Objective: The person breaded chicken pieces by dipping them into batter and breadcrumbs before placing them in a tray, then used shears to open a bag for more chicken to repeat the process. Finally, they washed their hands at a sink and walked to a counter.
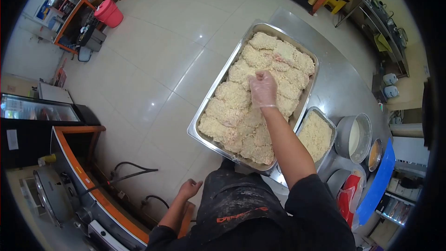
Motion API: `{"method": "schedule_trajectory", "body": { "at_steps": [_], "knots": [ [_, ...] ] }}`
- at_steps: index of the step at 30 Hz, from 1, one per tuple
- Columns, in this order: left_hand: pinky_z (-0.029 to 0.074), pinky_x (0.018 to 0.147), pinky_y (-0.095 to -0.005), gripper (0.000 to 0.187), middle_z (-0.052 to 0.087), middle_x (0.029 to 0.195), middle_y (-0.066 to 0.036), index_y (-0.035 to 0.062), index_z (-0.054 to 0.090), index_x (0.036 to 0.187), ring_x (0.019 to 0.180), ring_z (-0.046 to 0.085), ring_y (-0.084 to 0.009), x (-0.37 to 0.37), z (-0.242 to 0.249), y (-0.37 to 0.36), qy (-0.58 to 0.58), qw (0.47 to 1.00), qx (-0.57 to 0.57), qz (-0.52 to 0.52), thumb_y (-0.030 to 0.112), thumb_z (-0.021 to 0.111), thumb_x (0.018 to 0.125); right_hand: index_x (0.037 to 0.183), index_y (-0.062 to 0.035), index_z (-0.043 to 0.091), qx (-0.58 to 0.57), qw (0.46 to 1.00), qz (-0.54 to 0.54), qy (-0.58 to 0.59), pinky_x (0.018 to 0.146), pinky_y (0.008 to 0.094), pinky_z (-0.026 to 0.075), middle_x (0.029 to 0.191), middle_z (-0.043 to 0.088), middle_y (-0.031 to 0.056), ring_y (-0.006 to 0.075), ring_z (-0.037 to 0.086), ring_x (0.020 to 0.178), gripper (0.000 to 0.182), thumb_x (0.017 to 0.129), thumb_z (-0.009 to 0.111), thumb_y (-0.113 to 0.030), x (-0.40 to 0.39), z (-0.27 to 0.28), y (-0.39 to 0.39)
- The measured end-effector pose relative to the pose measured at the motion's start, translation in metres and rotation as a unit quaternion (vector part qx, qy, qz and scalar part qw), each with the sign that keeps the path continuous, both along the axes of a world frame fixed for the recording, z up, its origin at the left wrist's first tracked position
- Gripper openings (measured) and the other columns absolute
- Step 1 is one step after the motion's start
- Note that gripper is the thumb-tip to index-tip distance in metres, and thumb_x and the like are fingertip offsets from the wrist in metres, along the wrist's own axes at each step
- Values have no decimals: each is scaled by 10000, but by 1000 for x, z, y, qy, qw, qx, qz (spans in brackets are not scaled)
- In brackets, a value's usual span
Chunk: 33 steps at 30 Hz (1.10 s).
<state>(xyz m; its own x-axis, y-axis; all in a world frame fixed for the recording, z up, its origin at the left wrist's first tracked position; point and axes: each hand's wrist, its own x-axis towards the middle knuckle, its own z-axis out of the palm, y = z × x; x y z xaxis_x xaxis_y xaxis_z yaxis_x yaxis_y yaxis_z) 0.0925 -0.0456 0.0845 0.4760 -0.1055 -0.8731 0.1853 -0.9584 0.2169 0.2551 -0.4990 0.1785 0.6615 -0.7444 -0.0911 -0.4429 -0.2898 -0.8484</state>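
Note:
A large steel tray (pixel 215 148) holds breaded pieces, likely meat, coated in pale crumbs (pixel 233 96) and packed close together. My right hand (pixel 264 89), in a clear plastic glove, is over the middle of these pieces. Its fingers are curled together, and whatever they hold, if anything, is hidden. Whether it touches the pieces below cannot be told. My left hand (pixel 189 188) is bare and hangs low beside my dark apron (pixel 239 195), away from the tray. Its thumb stands apart from loosely bent fingers, with nothing in them.
Right of the tray, the steel table (pixel 332 76) carries a smaller pan of crumbs (pixel 316 135), a round pot with pale contents (pixel 354 138), a bowl of orange-brown liquid (pixel 374 155) and a red bag (pixel 349 195). An orange-edged counter (pixel 95 190) stands at lower left.

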Motion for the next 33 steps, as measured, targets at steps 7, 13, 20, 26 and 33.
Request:
{"method": "schedule_trajectory", "body": {
  "at_steps": [7,13,20,26,33],
  "knots": [
    [480,991,-443,662,677,1151,-267,-30,661,1133,1143,632,-389,-7,-13,13,29,996,58,-61,586,592,902,1251,80,568,-497,826,258,65,1046,455,436,1332,552,259,386,539,1243,629,953,521,-472,-3,12,23],
    [542,871,-436,629,714,1043,-257,-41,662,1114,990,697,-368,3,-59,37,32,997,38,-67,552,576,924,1389,81,473,-239,865,389,209,1187,467,246,1465,429,301,421,435,1341,760,970,419,-551,16,48,12],
    [548,612,-419,571,740,919,-210,-56,669,1062,674,702,-267,36,-96,61,129,967,24,-219,485,517,964,1440,33,439,-127,919,348,131,1139,453,360,1413,512,273,399,481,1324,672,997,487,-470,-154,164,-40],
    [530,568,-424,555,740,938,-200,-44,658,1091,678,695,-271,37,-170,105,134,909,-55,-391,477,513,969,1090,16,671,-234,942,111,215,805,398,551,999,715,174,299,692,903,312,889,630,-218,-502,303,-135],
    [515,538,-422,552,736,923,-196,-37,651,1090,672,688,-271,-43,-165,12,-5,747,-268,-608,484,514,967,1025,-22,723,-29,941,88,325,755,354,525,926,724,134,252,669,810,251,818,604,-99,-714,265,-149]
  ]
}}
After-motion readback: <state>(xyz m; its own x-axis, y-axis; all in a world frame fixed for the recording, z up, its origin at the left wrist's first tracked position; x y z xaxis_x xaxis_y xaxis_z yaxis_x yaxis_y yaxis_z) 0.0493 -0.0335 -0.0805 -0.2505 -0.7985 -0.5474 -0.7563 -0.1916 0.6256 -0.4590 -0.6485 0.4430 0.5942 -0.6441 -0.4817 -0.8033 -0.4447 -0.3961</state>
